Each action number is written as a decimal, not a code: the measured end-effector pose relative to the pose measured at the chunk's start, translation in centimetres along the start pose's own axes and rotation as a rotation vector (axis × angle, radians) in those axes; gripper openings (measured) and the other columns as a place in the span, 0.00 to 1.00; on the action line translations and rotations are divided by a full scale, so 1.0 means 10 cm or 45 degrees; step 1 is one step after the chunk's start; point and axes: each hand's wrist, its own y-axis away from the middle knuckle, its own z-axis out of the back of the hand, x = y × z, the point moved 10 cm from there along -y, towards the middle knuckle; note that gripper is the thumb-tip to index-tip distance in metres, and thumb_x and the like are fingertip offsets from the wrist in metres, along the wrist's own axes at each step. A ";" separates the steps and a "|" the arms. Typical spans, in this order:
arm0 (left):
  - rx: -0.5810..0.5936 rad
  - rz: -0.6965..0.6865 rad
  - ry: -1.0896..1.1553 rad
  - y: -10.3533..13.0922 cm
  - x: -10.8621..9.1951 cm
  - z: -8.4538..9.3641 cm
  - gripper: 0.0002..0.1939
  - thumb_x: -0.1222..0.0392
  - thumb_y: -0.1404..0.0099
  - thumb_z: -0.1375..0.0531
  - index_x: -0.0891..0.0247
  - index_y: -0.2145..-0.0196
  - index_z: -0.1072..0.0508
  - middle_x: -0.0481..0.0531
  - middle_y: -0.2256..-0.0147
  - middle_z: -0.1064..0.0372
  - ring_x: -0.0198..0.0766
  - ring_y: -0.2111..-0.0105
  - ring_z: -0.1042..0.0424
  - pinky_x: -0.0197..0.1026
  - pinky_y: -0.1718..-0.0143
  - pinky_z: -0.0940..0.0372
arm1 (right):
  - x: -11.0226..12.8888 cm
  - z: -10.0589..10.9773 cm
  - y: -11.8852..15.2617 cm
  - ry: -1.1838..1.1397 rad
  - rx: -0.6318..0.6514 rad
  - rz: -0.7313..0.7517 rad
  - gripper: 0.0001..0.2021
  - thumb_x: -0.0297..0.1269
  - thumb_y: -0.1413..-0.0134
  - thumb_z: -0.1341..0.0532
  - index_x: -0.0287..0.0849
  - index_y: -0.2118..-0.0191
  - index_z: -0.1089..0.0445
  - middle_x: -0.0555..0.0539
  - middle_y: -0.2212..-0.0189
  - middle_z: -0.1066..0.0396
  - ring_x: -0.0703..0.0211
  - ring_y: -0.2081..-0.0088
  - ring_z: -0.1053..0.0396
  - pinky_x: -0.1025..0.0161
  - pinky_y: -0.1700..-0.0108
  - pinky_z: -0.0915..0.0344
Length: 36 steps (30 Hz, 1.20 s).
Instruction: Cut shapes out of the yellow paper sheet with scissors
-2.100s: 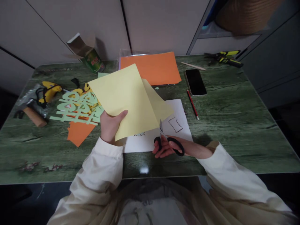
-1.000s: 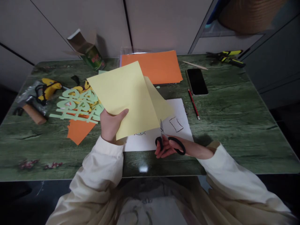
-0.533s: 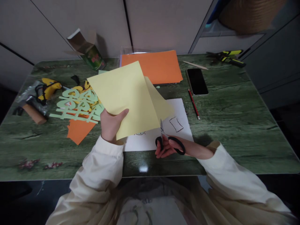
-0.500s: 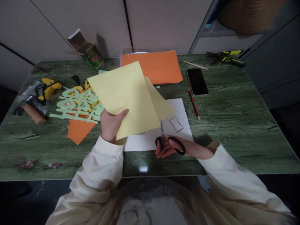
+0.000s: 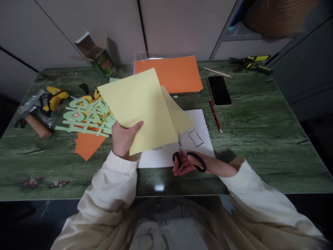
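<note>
Table (image 5: 260,156): rectangular top, green wood-grain finish, reddish floral print (image 5: 59,183) near its front left corner. Pale grey flat panels (image 5: 177,27) stand behind the table's rear edge — divided by narrow dark seams (image 5: 142,27). An open shelf recess (image 5: 234,36) is located beyond the table's rear right corner. Darker panels (image 5: 312,80) flank the table's right side. A dark floor (image 5: 58,212) is visible below the table's front edge. Lighting is dim; one bright reflection (image 5: 159,187) lies on the table — near the front edge, at mid-length.
</note>
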 end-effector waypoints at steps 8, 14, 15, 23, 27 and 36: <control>-0.005 -0.009 -0.025 0.00 0.02 0.01 0.23 0.55 0.53 0.33 0.63 0.58 0.29 0.57 0.58 0.28 0.47 0.59 0.28 0.51 0.57 0.30 | -0.02 0.01 -0.01 -0.009 -0.002 0.008 0.22 0.56 0.47 0.46 0.38 0.60 0.39 0.42 0.62 0.33 0.56 0.58 0.30 0.53 0.53 0.34; -0.006 0.014 -0.036 0.00 0.00 0.02 0.23 0.54 0.53 0.33 0.64 0.58 0.29 0.58 0.58 0.28 0.48 0.59 0.28 0.52 0.56 0.31 | 0.02 -0.01 0.00 0.009 0.000 0.006 0.23 0.57 0.48 0.46 0.38 0.60 0.39 0.43 0.62 0.33 0.57 0.59 0.31 0.54 0.53 0.34; -0.013 0.016 -0.041 0.00 -0.01 0.03 0.23 0.55 0.53 0.33 0.64 0.59 0.28 0.58 0.58 0.28 0.49 0.59 0.28 0.52 0.56 0.31 | 0.03 -0.02 0.00 0.015 0.001 0.006 0.23 0.57 0.48 0.46 0.38 0.60 0.39 0.42 0.62 0.34 0.57 0.59 0.31 0.53 0.53 0.35; -0.011 0.011 -0.033 0.00 0.01 0.03 0.24 0.54 0.54 0.33 0.64 0.59 0.28 0.58 0.58 0.28 0.48 0.59 0.28 0.53 0.56 0.31 | 0.03 -0.02 0.00 0.029 0.001 0.005 0.23 0.57 0.47 0.46 0.38 0.60 0.39 0.42 0.62 0.34 0.57 0.59 0.31 0.53 0.53 0.35; 0.000 0.006 -0.016 -0.01 0.03 0.02 0.24 0.53 0.54 0.33 0.64 0.59 0.28 0.58 0.58 0.28 0.48 0.59 0.28 0.53 0.56 0.31 | 0.03 -0.02 0.00 0.027 -0.003 -0.006 0.25 0.58 0.49 0.46 0.38 0.58 0.39 0.42 0.61 0.34 0.56 0.58 0.31 0.53 0.53 0.35; -0.015 0.003 -0.045 -0.01 0.02 0.03 0.23 0.54 0.54 0.33 0.63 0.59 0.28 0.58 0.58 0.28 0.49 0.59 0.28 0.53 0.56 0.31 | 0.04 -0.02 0.01 0.030 -0.028 -0.040 0.23 0.58 0.50 0.45 0.42 0.61 0.38 0.44 0.62 0.34 0.55 0.59 0.31 0.55 0.53 0.35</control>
